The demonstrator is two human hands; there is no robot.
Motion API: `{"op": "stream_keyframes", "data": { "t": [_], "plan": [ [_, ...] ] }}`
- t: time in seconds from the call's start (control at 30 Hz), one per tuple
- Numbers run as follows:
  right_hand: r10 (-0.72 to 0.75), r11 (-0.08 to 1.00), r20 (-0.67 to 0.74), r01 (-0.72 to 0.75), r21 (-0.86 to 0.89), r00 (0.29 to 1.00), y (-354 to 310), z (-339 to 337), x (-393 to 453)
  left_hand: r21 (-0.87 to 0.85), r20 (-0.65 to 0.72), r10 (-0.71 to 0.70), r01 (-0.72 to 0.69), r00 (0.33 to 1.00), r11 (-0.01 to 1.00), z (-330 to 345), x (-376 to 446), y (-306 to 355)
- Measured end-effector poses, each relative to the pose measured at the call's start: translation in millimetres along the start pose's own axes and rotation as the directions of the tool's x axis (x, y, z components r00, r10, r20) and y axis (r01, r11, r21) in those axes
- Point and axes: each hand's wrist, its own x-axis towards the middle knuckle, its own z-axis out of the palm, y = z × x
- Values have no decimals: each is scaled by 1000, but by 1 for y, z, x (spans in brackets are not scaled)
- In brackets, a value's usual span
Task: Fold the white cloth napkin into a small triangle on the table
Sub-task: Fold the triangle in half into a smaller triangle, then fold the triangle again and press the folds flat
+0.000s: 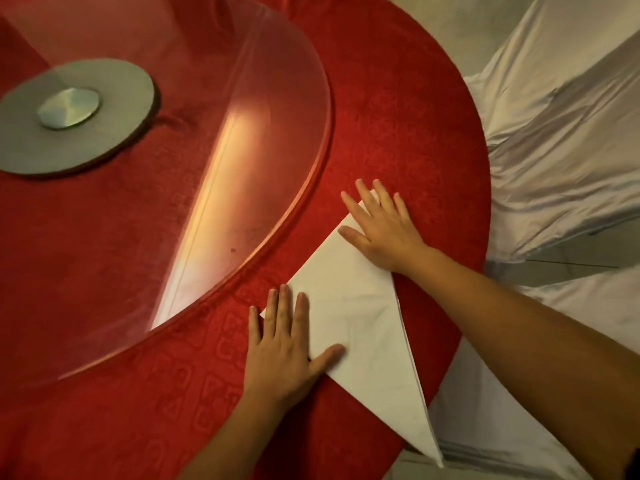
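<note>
The white cloth napkin (pixel 360 313) lies flat on the red tablecloth (pixel 398 116) as a large triangle, its long point hanging past the table's near edge. My left hand (pixel 287 348) presses flat on the napkin's left corner, fingers spread, thumb resting on the cloth. My right hand (pixel 381 226) lies flat on the napkin's far corner, fingers spread, covering that tip. Neither hand grips the cloth; both palms press down on it.
A round glass turntable (pixel 277 98) on a grey metal hub (pixel 69 112) covers the table's middle, its rim just left of the napkin. White-covered chairs (pixel 561 133) stand beyond the table's curved edge on the right.
</note>
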Motion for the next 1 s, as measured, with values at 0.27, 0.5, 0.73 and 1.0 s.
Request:
{"op": "stream_keyframes", "data": {
  "t": [0.27, 0.5, 0.73, 1.0],
  "plan": [
    [-231, 969, 95, 238, -70, 968, -30, -3, -199, 5, -82, 118, -118, 990, 993, -7, -15, 6],
    [-185, 981, -23, 183, -67, 982, -69, -2, -309, -5, -60, 304, -305, 951, 952, 1, -87, 28],
    [-73, 983, -112, 52, -178, 991, -88, 22, -325, -48, 9, 382, -381, 924, 923, 15, -107, 50],
    [-123, 963, -262, 52, -263, 957, -83, 27, -317, -56, 21, 354, -352, 935, 934, 11, -103, 53]
  ]
}}
